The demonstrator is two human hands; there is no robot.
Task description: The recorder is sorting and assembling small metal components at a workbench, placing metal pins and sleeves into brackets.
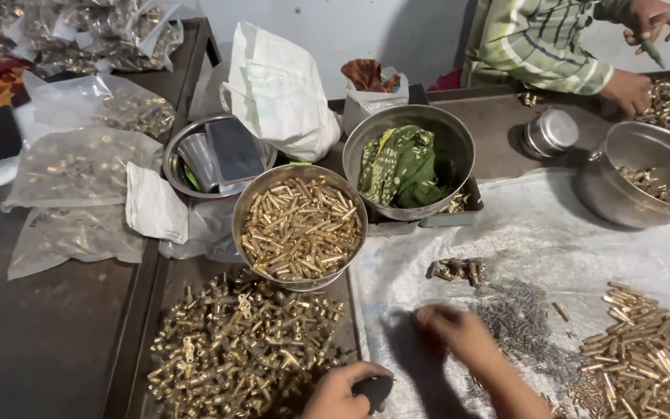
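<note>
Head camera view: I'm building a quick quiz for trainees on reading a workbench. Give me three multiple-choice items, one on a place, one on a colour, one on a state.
1. Where does the bowl of brass pins stand?
A. behind the heap of brass fittings
B. on the floor
C. in the co-worker's lap

2. What colour is the cloth in the steel bowl?
A. blue
B. green
C. white

3. What is the left hand doing?
A. lying flat and empty
B. gripping a dark object
C. holding a bag

Answers: 1 A, the bowl sits just beyond the heap. 2 B, the folded fabric is green. 3 B, the fingers curl round a small dark thing; the right hand is blurred over the white sheet.
</note>
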